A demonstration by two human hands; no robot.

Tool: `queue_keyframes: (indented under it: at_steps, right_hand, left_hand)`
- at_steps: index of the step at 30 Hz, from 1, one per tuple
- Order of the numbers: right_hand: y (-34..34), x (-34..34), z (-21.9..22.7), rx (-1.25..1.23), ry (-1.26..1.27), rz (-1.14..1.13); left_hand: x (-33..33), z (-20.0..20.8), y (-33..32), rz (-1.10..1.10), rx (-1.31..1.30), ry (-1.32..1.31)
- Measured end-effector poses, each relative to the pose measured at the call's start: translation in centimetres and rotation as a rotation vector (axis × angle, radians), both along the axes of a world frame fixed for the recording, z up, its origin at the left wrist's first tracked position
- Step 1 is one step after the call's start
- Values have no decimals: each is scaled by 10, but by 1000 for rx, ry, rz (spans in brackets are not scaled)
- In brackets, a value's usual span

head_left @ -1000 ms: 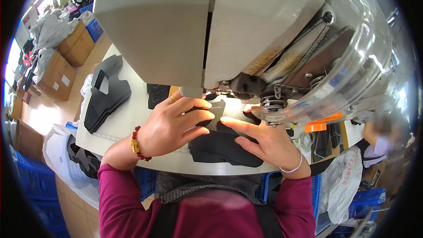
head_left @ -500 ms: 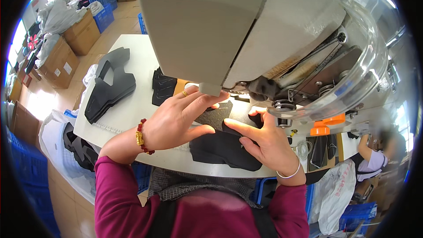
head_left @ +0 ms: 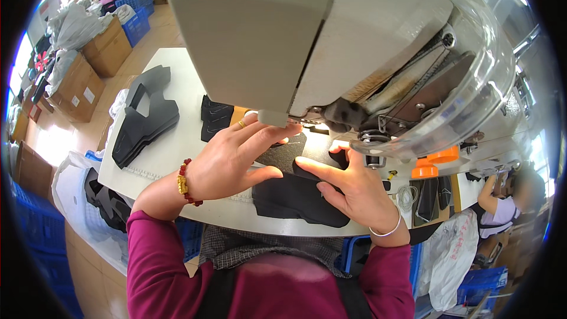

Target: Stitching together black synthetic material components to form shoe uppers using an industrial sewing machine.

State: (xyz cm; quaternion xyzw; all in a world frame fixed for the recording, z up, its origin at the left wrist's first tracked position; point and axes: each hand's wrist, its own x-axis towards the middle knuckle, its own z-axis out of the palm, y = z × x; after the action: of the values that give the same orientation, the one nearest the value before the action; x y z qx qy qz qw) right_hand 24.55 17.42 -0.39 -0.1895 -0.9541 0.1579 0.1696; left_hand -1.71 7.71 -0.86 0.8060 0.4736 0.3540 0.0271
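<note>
My left hand (head_left: 227,160) lies nearly flat under the front of a sewing machine (head_left: 254,29). Its fingers reach toward the lit needle area and its thumb sticks out to the right. My right hand (head_left: 354,183) is spread at the right of the same spot, index finger and thumb apart, pressing on a dark cut piece (head_left: 282,155). That piece's far part is hidden by the machine head and my fingers. A larger black piece (head_left: 298,202) lies at the table's near edge, below both hands. The needle itself cannot be seen.
Stacked dark cut pieces (head_left: 144,124) lie on the white table (head_left: 183,65) at left; another black piece (head_left: 215,118) rests beside the machine. Orange knobs (head_left: 425,168) and a clear cover (head_left: 496,82) are at right. Another person (head_left: 499,204) works far right. Cardboard boxes (head_left: 77,88) stand left.
The view has shifted slightly, so the machine appears a little further left. Both hands hold nearly the same pose, and the dark piece between them looks almost unmoved.
</note>
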Motion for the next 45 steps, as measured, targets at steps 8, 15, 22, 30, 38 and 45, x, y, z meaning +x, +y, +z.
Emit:
queue_keyframes:
  at_steps: [8, 15, 22, 30, 38, 45]
  right_hand:
    - [1, 0, 1, -42, 29, 36]
    - [4, 0, -1, -22, 31, 66]
    - [2, -2, 4, 21, 7, 46]
    - [3, -5, -1, -35, 132, 62]
    - [9, -13, -5, 64, 257, 117]
    - [17, -12, -22, 206, 281, 44]
  left_hand:
    - [1, -1, -1, 31, 84, 46]
    - [2, 0, 1, 40, 103, 78]
    - [3, 0, 1, 55, 61, 47]
    - [2, -4, 3, 70, 150, 192]
    - [-5, -6, 5, 92, 42, 140]
    - [-7, -1, 10, 82, 65, 194]
